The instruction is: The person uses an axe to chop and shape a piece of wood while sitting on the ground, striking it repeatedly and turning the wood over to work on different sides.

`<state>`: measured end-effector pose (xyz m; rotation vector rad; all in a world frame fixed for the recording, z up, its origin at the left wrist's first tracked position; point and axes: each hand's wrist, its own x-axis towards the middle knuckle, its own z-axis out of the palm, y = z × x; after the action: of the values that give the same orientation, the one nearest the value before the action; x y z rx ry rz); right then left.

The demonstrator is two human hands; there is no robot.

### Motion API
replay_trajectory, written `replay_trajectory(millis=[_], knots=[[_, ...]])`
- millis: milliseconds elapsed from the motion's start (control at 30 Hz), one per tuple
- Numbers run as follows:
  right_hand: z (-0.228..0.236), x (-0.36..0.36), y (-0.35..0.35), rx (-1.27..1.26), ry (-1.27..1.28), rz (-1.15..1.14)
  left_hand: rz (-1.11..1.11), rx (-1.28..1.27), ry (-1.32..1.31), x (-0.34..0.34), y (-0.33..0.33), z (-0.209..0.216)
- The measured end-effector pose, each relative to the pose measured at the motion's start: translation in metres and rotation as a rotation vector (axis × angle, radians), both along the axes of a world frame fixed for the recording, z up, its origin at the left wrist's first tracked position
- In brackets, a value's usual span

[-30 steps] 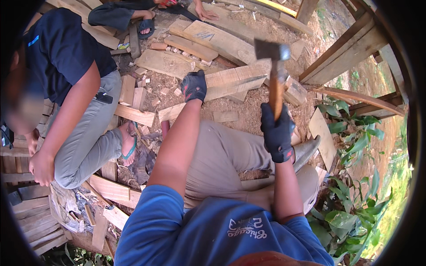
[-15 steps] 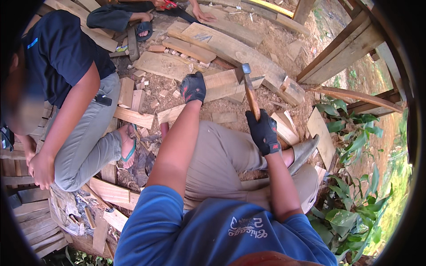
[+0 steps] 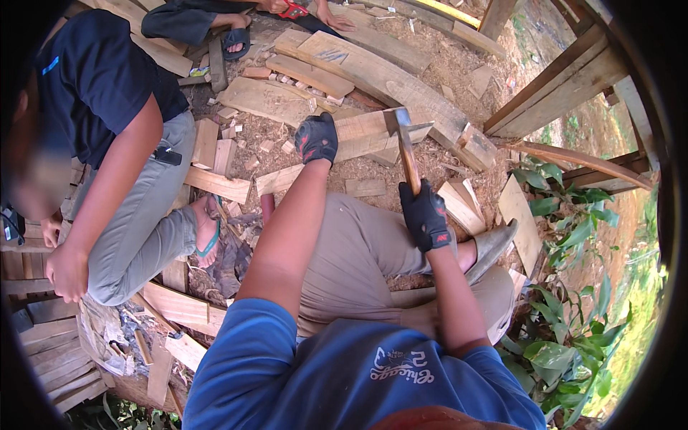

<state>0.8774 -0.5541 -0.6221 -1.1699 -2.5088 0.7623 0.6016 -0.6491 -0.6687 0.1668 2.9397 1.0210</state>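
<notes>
My left hand, in a black glove with red marks, is closed over a pale wooden board lying across the ground ahead of my knees. My right hand, gloved alike, is wrapped round the wooden handle of a hammer. The hammer points away from me, its dark metal head at the right part of the board. Whether the head touches the wood I cannot tell. My left fingers are partly hidden behind the back of the glove.
A person in a dark shirt sits close on my left. Beyond the board lies a long plank with nails on it. Another person's hand holds a red-handled saw at the far edge. Wood offcuts and leafy plants lie around.
The hammer head has tilted and shifted slightly to the right. My left hand stays on the board. The whole view has moved a little.
</notes>
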Motion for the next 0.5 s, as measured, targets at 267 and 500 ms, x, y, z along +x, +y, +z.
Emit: replay_trajectory(millis=[267, 500], knots=[[0.026, 0.005, -0.003, -0.050, 0.055, -0.019, 0.034, -0.001, 0.045, -0.001, 0.001, -0.002], [0.067, 0.018, -0.009, -0.118, 0.484, -0.076, 0.014, 0.034, 0.050, 0.001, -0.004, -0.005]])
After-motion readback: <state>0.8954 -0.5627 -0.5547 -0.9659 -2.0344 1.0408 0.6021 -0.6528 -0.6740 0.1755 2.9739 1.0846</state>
